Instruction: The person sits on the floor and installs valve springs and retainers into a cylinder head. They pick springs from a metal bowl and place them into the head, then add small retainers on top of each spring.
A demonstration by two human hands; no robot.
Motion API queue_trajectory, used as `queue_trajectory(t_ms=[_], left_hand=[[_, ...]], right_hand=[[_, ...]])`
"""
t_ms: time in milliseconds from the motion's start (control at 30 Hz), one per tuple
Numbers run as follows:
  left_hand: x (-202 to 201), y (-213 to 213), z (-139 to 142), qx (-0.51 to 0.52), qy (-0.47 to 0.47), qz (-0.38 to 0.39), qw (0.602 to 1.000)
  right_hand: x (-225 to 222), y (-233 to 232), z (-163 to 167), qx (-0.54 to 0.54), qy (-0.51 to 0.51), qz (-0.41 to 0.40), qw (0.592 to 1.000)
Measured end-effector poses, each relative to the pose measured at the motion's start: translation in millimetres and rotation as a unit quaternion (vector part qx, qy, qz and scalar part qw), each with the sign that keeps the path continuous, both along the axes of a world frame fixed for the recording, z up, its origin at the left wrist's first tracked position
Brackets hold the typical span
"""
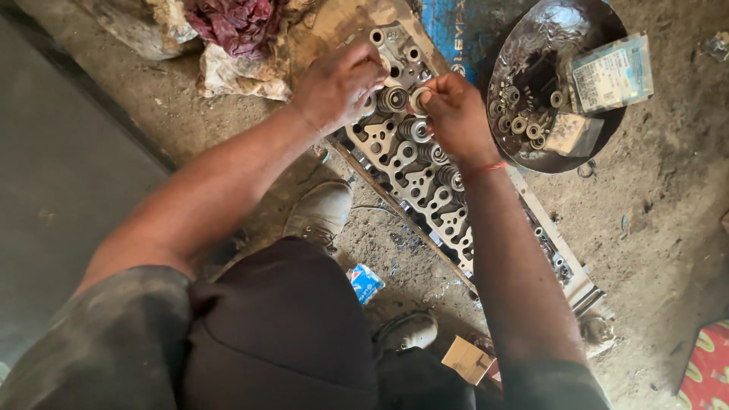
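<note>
Both hands are working over the cylinder head (425, 182) lying on the dirt floor. The right hand (456, 114) is pinching a small metal ring (417, 99) between its fingertips — the left hand (338, 83), fingers curled together, is pressing on the valve springs (395, 99). A metal bowl (531, 45) of parts is sitting nearby.

Dusty, oil-stained dirt floor (653, 228) in daylight, with a grey concrete slab (53, 175) alongside.
</note>
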State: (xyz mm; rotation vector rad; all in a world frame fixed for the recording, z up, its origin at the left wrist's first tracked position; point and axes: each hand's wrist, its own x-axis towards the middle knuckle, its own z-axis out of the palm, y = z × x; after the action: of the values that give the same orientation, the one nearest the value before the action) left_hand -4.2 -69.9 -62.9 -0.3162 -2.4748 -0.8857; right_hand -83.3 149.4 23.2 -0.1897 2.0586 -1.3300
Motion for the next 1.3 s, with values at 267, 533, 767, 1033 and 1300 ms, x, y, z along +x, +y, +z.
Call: queue_trajectory(t_ms=[267, 533, 767, 1033, 1300], left_hand=[[7.8, -1.8, 5.5, -0.037, -0.033, -0.003, 0.999], [12.1, -0.5, 20.4, 0.018, -0.090, -0.002, 0.996], [26.7, 40.7, 7.8, 0.604, -0.271, 0.169, 0.730], [41.9, 83.5, 43.6, 0.574, -0.382, -0.100, 0.718], [0.5, 121.9, 69.6, 0.130, -0.196, -0.129, 0.963]], right_hand=[[-0.3, -26.5, -13.7, 0.076, 0.388, 0.129, 0.909], [-16.0, 8.1, -8.0, 0.008, 0.185, 0.025, 0.982], [0.5, 106.4, 8.1, 0.066, 0.073, 0.041, 0.994], [50.2, 131.8, 13.9, 0.072, 0.273, -0.003, 0.959], [109.8, 118.0, 24.5, 0.157, 0.530, 0.108, 0.826]])
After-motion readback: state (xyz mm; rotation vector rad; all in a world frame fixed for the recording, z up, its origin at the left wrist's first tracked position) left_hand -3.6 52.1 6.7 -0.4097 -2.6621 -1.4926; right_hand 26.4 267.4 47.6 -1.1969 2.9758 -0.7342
